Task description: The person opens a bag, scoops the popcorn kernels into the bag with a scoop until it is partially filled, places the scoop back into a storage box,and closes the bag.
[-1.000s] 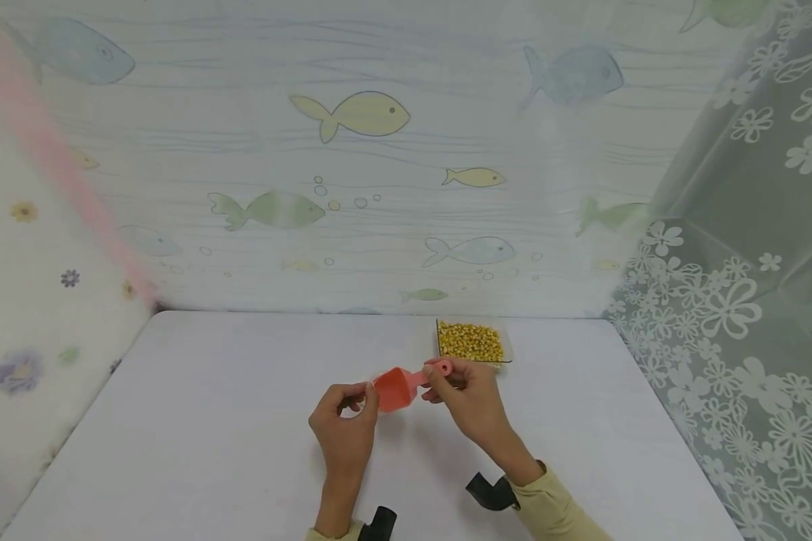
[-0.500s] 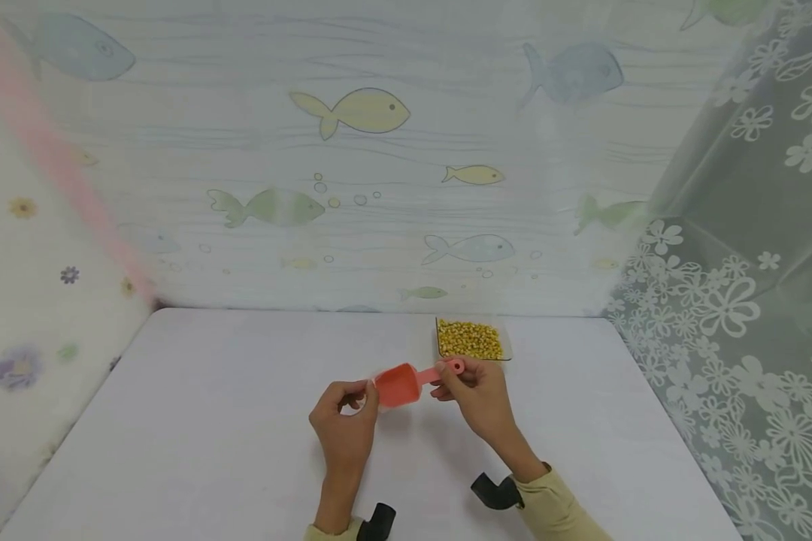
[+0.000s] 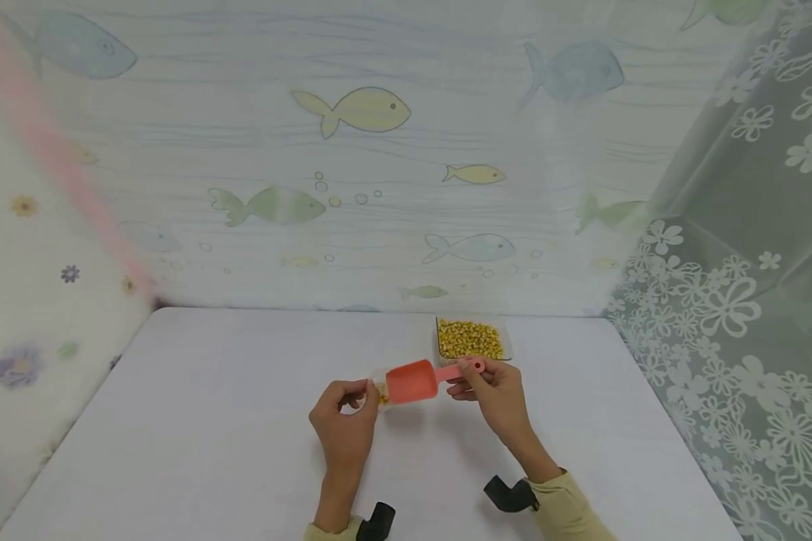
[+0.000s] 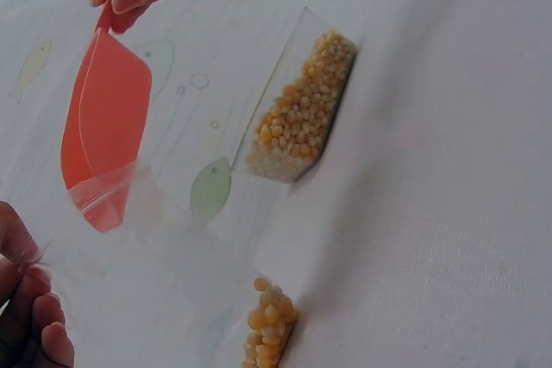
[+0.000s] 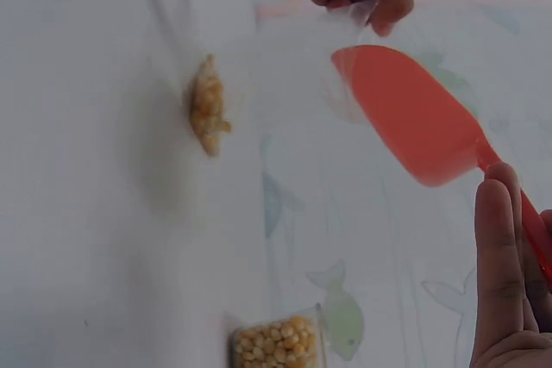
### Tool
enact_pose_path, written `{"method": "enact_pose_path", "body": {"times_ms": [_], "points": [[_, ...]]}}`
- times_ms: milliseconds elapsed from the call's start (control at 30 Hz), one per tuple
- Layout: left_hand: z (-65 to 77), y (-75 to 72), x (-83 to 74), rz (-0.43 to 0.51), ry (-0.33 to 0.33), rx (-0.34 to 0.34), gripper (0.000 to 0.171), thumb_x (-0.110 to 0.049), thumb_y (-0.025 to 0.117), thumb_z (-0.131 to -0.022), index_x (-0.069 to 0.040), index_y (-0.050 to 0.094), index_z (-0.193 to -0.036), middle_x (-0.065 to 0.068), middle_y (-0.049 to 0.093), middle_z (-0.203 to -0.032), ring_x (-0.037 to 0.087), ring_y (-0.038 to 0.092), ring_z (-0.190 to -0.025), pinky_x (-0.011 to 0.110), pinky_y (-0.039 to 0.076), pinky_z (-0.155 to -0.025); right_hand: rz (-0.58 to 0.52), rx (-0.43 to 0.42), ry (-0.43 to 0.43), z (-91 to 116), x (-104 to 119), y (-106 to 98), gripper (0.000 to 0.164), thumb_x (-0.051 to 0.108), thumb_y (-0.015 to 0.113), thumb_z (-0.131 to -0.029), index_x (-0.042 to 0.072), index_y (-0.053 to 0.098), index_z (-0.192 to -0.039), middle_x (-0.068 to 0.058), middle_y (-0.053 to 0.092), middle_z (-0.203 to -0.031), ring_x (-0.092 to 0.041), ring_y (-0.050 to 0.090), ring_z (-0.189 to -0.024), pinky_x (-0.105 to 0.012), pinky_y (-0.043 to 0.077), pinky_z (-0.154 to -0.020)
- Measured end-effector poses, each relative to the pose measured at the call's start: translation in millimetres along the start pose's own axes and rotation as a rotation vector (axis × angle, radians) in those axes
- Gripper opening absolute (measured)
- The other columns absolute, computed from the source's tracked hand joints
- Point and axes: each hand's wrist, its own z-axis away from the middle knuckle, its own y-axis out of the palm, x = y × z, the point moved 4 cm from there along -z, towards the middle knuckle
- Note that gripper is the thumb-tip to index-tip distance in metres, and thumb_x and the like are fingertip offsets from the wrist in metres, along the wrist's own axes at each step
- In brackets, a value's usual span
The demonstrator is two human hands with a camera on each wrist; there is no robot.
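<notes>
My right hand holds a red-orange scoop by its handle. Nothing shows in the scoop's bowl in the head view. My left hand pinches the top edge of a clear plastic bag, with corn kernels gathered at its bottom. In the left wrist view the scoop's tip sits just inside the bag's mouth. The right wrist view shows the same tip beside the left fingers, with the bag's kernels low down.
A clear rectangular container of yellow corn kernels stands at the back of the white table, just beyond the right hand. A fish-printed cloth hangs behind the table. A flowered sheer curtain hangs at the right.
The right hand has drawn the scoop to the right, partly out of the bag, and levelled it. Kernels in the bag now show beside the left fingers. The left hand has stayed in place.
</notes>
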Motion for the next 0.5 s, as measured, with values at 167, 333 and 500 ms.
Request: {"method": "enact_pose_path", "body": {"times_ms": [167, 333, 500], "points": [[-1.9, -0.4, 1.6, 0.002, -0.005, 0.004, 0.005, 0.001, 0.077, -0.082, 0.004, 0.074, -0.085, 0.005, 0.070, -0.076, 0.030, 0.060, -0.067, 0.020, 0.047, -0.061, -0.020, -0.063, 0.088, -4.0, -6.3, -15.5, 0.028, 0.014, 0.064, -0.101, -0.013, 0.066, -0.109, -0.015, 0.077, -0.087, -0.017, 0.074, -0.069, -0.033, 0.063, -0.070], [-3.0, -0.8, 5.3, 0.003, 0.003, -0.006, 0.009, -0.004, 0.076, -0.085, 0.005, 0.074, -0.084, 0.006, 0.070, -0.075, 0.030, 0.059, -0.067, 0.020, 0.047, -0.060, -0.035, -0.136, 0.119, -7.8, -11.4, -33.5, 0.031, 0.016, 0.062, -0.103, -0.013, 0.063, -0.113, -0.002, 0.077, -0.081, -0.014, 0.074, -0.070, -0.031, 0.063, -0.072], [-3.2, -0.1, 8.1, 0.000, 0.007, -0.021, 0.007, -0.001, 0.075, -0.084, 0.004, 0.074, -0.081, 0.007, 0.069, -0.074, 0.025, 0.058, -0.066, 0.021, 0.047, -0.059, -0.033, -0.201, 0.112, -13.0, -20.0, -53.6, 0.037, 0.020, 0.061, -0.103, -0.014, 0.061, -0.116, 0.004, 0.076, -0.078, -0.012, 0.075, -0.072, -0.029, 0.062, -0.072]]}}
